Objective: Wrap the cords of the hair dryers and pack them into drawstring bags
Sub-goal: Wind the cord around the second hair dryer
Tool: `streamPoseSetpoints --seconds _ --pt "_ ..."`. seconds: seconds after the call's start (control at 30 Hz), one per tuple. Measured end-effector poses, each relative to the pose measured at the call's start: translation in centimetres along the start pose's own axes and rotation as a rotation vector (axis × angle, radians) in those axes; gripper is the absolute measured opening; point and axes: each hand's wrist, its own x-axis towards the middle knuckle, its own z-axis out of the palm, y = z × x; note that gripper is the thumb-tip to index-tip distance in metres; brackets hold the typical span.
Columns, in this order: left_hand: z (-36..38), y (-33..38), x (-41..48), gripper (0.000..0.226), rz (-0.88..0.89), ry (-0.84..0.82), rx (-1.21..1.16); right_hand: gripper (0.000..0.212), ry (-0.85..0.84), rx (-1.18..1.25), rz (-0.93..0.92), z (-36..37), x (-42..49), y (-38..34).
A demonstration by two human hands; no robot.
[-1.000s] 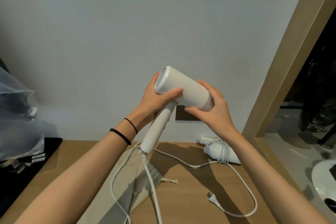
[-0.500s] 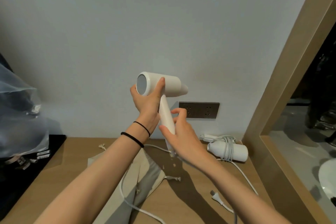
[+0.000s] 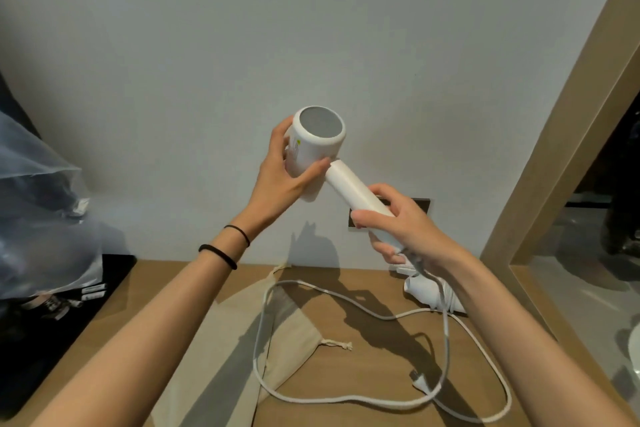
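White hair dryer (image 3: 313, 149) held aloft, left grip (image 3: 278, 180) curled round its barrel, right grip (image 3: 407, 227) closed round its handle, cord (image 3: 447, 340) hanging from the right grip in loose loops on the surface (image 3: 388, 378), drawstring bag (image 3: 239, 340) lying below

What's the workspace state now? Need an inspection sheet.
Surface: wooden table, part shadowed.
Job's things: hair dryer held in the air; second dryer, cord wound, lying at the right; drawstring bag flat on the table.
Clutter: plastic bag at the left.
Grippers: left hand grips the barrel, right hand grips the handle.
Cables: loose cord loops over bag and table, plug free.
Surroundings: wall socket, wooden frame right.
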Motion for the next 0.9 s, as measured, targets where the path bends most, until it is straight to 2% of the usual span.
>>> streamPoseSetpoints --seconds 0.1,0.17,0.33,0.47,0.53,0.77,0.9 --pt "-1.3 0.9 1.0 0.075 0.005 -0.159 0.078 0.042 -0.167 -0.003 0.028 -1.7 0.2 -0.3" --pt "-1.3 0.7 1.0 0.072 -0.024 -0.161 0.106 0.037 -0.203 -0.041 0.012 -2.2 0.3 -0.4" --pt "0.2 -1.4 -0.1 0.062 -0.198 0.022 0.186 0.022 -0.047 -0.466 -0.077 -2.1 0.6 -0.5" --pt "1.0 -2.9 -1.1 0.053 -0.296 0.04 0.19 0.03 -0.031 -0.709 -0.06 -2.1 0.9 -0.7" --pt "1.2 -3.4 -1.5 0.052 -0.305 0.033 0.2 0.034 -0.042 -0.727 -0.049 -1.9 0.9 -0.2" --pt "1.2 -4.1 -2.1 0.056 -0.332 0.007 0.308 0.031 0.055 -0.671 -0.087 -0.8 0.8 3.1" --pt "1.2 -4.5 -2.5 0.053 -0.36 -0.007 0.327 0.027 0.055 -0.622 -0.06 -0.5 0.8 3.9"
